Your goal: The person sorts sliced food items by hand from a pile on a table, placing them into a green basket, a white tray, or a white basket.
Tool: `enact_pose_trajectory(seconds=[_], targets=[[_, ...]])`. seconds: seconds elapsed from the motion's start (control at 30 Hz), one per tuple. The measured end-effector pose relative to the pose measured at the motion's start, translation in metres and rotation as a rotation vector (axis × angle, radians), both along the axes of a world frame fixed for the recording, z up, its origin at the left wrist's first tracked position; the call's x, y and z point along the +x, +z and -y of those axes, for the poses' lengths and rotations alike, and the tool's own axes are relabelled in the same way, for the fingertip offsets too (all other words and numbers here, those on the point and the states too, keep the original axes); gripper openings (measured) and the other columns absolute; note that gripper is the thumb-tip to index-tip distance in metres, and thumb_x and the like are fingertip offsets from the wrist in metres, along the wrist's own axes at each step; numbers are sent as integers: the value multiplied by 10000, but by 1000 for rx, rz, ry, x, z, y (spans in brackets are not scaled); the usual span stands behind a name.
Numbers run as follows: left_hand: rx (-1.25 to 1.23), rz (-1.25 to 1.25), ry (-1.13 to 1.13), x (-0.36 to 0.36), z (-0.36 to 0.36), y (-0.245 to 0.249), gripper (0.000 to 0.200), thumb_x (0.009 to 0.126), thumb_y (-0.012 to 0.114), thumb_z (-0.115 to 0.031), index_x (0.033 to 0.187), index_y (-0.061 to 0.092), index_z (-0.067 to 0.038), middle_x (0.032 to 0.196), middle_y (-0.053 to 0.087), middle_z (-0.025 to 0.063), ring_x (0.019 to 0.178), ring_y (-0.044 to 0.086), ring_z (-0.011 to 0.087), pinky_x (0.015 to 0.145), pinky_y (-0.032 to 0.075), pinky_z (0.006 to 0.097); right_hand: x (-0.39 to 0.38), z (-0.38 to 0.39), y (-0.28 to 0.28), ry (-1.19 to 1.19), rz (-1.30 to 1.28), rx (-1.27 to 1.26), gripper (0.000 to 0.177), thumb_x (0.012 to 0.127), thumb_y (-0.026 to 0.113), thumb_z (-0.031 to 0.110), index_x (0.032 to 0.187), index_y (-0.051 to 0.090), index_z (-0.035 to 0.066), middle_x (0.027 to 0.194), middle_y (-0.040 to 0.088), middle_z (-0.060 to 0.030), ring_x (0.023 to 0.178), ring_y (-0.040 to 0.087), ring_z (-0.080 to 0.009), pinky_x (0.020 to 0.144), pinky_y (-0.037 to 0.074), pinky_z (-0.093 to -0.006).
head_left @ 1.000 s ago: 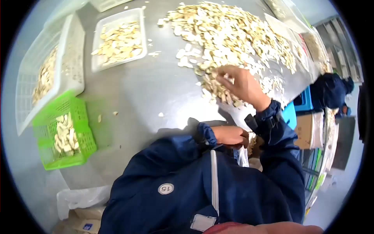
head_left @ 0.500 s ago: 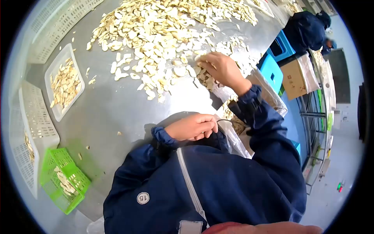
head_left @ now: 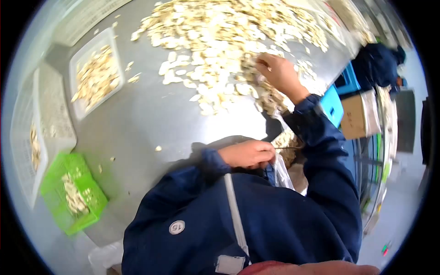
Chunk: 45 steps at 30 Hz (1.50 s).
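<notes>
A wide heap of pale dried slices (head_left: pixel 215 43) lies on the metal table. At the heap's near right side, my right hand (head_left: pixel 280 77) is closed, fingers bent down, with a small pale bit showing at the fingertips. Just below it lies a clump of darker slices (head_left: pixel 271 100) by the table's edge. My left hand (head_left: pixel 247 154) rests close to my body with its fingers curled together; what they hold, if anything, is hidden. Beside it, a clear plastic bag (head_left: pixel 283 173) and more slices (head_left: pixel 286 140) sit below the edge, with a thin dark cord across them.
On the left stand a white tray of slices (head_left: pixel 120 68), a white perforated basket (head_left: pixel 57 105) and a green basket (head_left: pixel 94 190) holding some slices. To the right are blue stools (head_left: pixel 332 106), a cardboard box (head_left: pixel 354 117) and another person in dark clothes (head_left: pixel 376 66).
The view has shifted, so the table's things sit further right. My right hand stays over the near right slices, where darker ones now show more. My left hand remains curled near the bag.
</notes>
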<state>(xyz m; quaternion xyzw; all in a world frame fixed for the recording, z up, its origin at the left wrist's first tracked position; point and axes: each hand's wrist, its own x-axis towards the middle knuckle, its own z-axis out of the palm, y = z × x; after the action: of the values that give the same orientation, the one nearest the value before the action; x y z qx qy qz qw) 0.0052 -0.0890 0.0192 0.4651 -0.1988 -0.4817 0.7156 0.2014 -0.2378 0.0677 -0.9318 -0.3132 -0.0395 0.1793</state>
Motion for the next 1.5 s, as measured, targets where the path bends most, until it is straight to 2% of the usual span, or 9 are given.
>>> enact_pose_trajectory(seconds=[0.2, 0.27, 0.33, 0.47, 0.6, 0.67, 0.93, 1.3, 1.5], targets=[[-15, 181, 9, 1, 0, -8, 281, 1089, 502, -244, 1072, 676, -24, 800, 592, 18, 693, 533, 115, 633, 452, 294, -29, -128, 75, 312, -480, -243, 262, 1054, 668, 258, 1145, 753, 27, 936, 768, -173, 822, 738, -213, 753, 569, -336], [-56, 185, 50, -1, -3, -4, 282, 1090, 502, -247, 1070, 676, -25, 795, 583, 13, 689, 529, 114, 625, 443, 296, -46, -162, 61, 487, -509, 580, 311, 1099, 596, 263, 1242, 716, 13, 1072, 759, -207, 974, 752, -275, 849, 594, -369], [-9, 102, 29, -2, 1, -5, 283, 1092, 502, -252, 1055, 673, -30, 797, 589, 13, 682, 537, 119, 614, 445, 290, -50, -183, 65, 578, -411, 746, 305, 1085, 616, 227, 1294, 698, 21, 1146, 749, -201, 1025, 743, -283, 894, 594, -364], [-43, 176, 15, -1, 4, -13, 280, 1069, 512, -252, 1064, 688, -35, 788, 618, 20, 642, 557, 116, 577, 452, 283, -51, -146, 71, 635, -113, 245, 291, 1058, 643, 177, 1303, 702, 31, 1141, 759, -167, 1015, 745, -286, 898, 600, -356], [-93, 531, 142, -2, 27, -53, 255, 1093, 508, -256, 1103, 657, -49, 815, 614, 5, 636, 541, 109, 568, 450, 289, -72, -64, 51, 469, -454, -37, 202, 1014, 691, 129, 1190, 745, 46, 1039, 764, -128, 905, 743, -251, 807, 589, -349], [1, 133, -53, -1, 4, -9, 261, 1104, 508, -283, 1112, 666, -76, 815, 612, -20, 628, 522, 77, 558, 437, 251, -92, -21, 40, 228, -713, 55, 187, 991, 725, 138, 1153, 759, 51, 1005, 760, -123, 875, 731, -227, 785, 575, -352], [13, 16, -64, 0, -3, 6, 259, 1126, 484, -227, 1114, 652, -30, 793, 595, 0, 582, 470, 35, 492, 366, 206, -120, 80, 5, -177, -314, 98, 165, 942, 722, 125, 1085, 767, 58, 973, 731, -122, 857, 727, -302, 781, 573, -383], [65, -24, -32, 0, -6, 14, 255, 1132, 481, -213, 1108, 662, -35, 798, 589, 3, 564, 461, 29, 457, 341, 192, -87, 14, -20, 3, 237, 33, 246, 904, 748, 199, 1141, 780, 144, 996, 731, -65, 941, 672, -297, 852, 550, -412], [41, -27, -30, -1, -4, 7, 260, 1130, 482, -218, 1095, 667, -38, 795, 591, 3, 564, 465, 32, 458, 348, 194, -95, 27, -7, -261, -189, 187, 243, 1003, 667, 193, 1186, 744, 53, 1012, 775, -106, 869, 710, -233, 803, 560, -346]])
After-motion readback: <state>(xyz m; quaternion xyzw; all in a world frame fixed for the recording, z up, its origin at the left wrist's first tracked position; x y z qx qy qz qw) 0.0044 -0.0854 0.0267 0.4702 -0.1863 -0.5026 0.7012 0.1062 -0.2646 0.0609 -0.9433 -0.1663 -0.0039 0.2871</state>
